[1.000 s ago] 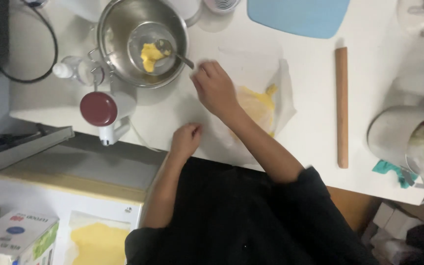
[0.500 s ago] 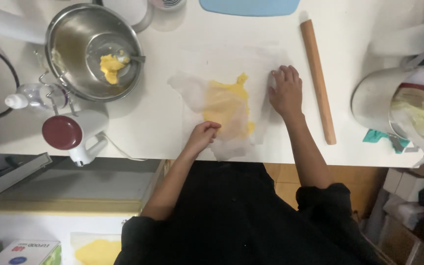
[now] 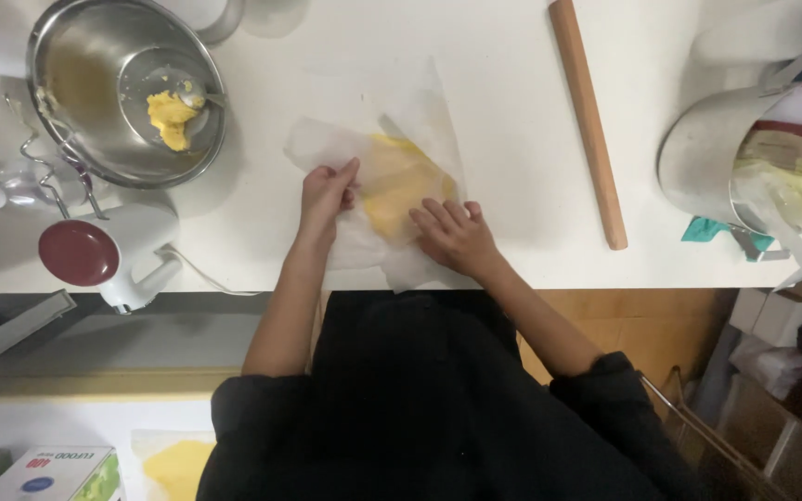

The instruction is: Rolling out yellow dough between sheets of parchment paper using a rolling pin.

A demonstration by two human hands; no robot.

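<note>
A flat slab of yellow dough (image 3: 399, 181) lies wrapped in thin translucent paper (image 3: 392, 111) on the white counter (image 3: 512, 121). My left hand (image 3: 325, 197) pinches the paper's left fold beside the dough. My right hand (image 3: 455, 237) rests flat on the paper at the dough's lower right corner, fingers spread. A wooden rolling pin (image 3: 588, 121) lies lengthwise to the right, apart from both hands.
A steel mixing bowl (image 3: 104, 102) with a lump of yellow dough (image 3: 171, 119) sits at the back left on a white stand mixer (image 3: 109, 250). A metal pot (image 3: 712, 162) holding paper stands at the right edge. A carton (image 3: 53, 473) lies below left.
My right hand has come from the paper's far right edge down to its lower right. My left hand moved up onto the left fold. The paper is folded more closely over the dough.
</note>
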